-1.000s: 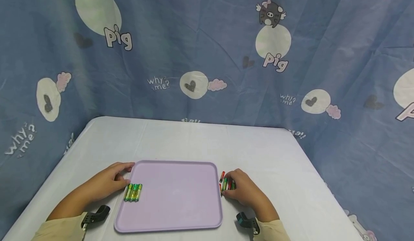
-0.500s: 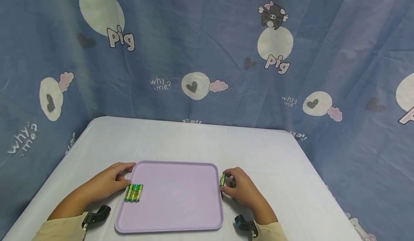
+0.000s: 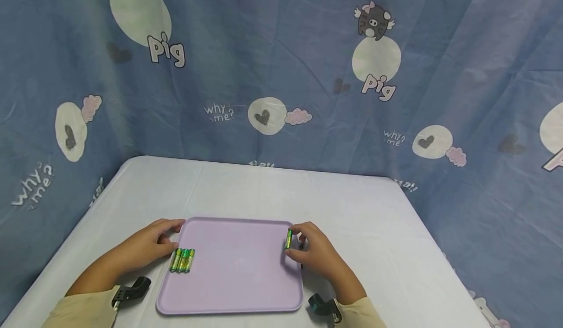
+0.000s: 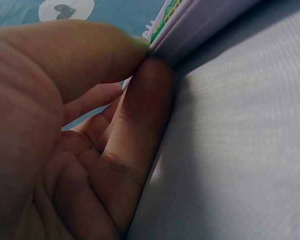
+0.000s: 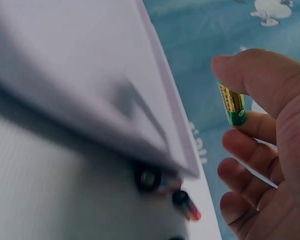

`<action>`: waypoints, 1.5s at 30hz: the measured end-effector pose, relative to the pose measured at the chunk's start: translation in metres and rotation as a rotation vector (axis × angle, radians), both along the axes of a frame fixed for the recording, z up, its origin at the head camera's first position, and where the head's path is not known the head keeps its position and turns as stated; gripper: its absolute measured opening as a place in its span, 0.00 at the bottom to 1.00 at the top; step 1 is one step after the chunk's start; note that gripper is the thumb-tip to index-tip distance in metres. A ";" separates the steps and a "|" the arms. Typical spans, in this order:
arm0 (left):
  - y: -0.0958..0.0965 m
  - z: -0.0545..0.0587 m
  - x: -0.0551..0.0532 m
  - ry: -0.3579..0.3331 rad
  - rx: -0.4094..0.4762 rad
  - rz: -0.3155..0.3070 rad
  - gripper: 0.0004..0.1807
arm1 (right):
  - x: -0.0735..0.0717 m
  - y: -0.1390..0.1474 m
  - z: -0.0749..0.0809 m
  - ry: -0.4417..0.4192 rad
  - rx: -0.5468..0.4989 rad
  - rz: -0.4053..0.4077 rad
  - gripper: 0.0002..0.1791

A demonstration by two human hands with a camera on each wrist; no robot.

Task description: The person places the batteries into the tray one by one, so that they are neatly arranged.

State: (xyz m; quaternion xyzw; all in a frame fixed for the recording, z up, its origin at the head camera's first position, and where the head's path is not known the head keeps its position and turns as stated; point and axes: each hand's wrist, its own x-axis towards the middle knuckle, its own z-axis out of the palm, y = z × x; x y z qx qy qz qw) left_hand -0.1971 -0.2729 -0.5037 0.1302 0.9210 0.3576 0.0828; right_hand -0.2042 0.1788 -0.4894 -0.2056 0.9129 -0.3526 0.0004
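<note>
The right hand [image 3: 315,252] pinches a battery [image 3: 288,239] near the right edge of the tray [image 3: 242,279], likely a carrying step; the left hand [image 3: 141,244], spread, touches the left edge; lowering seems due.

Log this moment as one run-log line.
left hand: touches tray edge; right hand: pinches battery over tray; battery row: tray's left side; other batteries: beside tray

A white table [image 3: 352,206] with rounded far corners carries 1 lilac tray [image 3: 237,269], lying flat in its nearer part. Just beside the tray's right edge, 2 small batteries [image 5: 187,205] with black ends lie on it; a dark end [image 5: 177,238], mostly out of view, may be a 3rd.
</note>
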 end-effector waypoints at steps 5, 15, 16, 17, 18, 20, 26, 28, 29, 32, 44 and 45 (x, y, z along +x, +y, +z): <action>-0.004 0.000 0.002 0.000 -0.003 0.000 0.36 | -0.004 -0.014 0.001 -0.002 0.012 0.044 0.27; -0.010 -0.002 0.004 -0.006 0.001 0.013 0.37 | -0.007 -0.046 0.004 -0.005 -0.007 0.114 0.27; -0.009 -0.002 0.004 -0.006 0.006 0.015 0.36 | -0.007 -0.049 0.005 -0.003 -0.010 0.122 0.27; -0.009 -0.002 0.004 -0.002 0.009 0.012 0.36 | -0.008 -0.053 0.006 -0.004 -0.010 0.131 0.26; -0.009 -0.002 0.004 0.000 0.012 0.008 0.36 | -0.008 -0.056 0.006 -0.002 -0.006 0.141 0.26; -0.008 -0.003 0.006 -0.006 0.018 0.007 0.36 | -0.008 -0.064 0.005 0.002 0.017 0.164 0.26; -0.006 -0.007 0.009 -0.031 0.013 0.025 0.36 | -0.007 -0.086 0.006 -0.006 0.065 0.237 0.28; -0.005 -0.008 0.008 -0.025 0.012 0.023 0.36 | -0.007 -0.092 0.006 -0.011 0.067 0.247 0.28; -0.005 -0.008 0.007 -0.022 0.011 0.022 0.36 | -0.007 -0.095 0.006 -0.010 0.071 0.251 0.28; -0.004 -0.008 0.005 -0.016 0.014 0.019 0.36 | -0.007 -0.103 0.005 -0.011 0.075 0.264 0.28; -0.004 -0.001 0.000 0.005 0.008 0.004 0.36 | -0.010 -0.137 0.000 -0.001 0.177 0.320 0.28; -0.004 -0.001 0.000 0.005 0.008 0.003 0.36 | -0.010 -0.140 0.000 0.002 0.189 0.327 0.29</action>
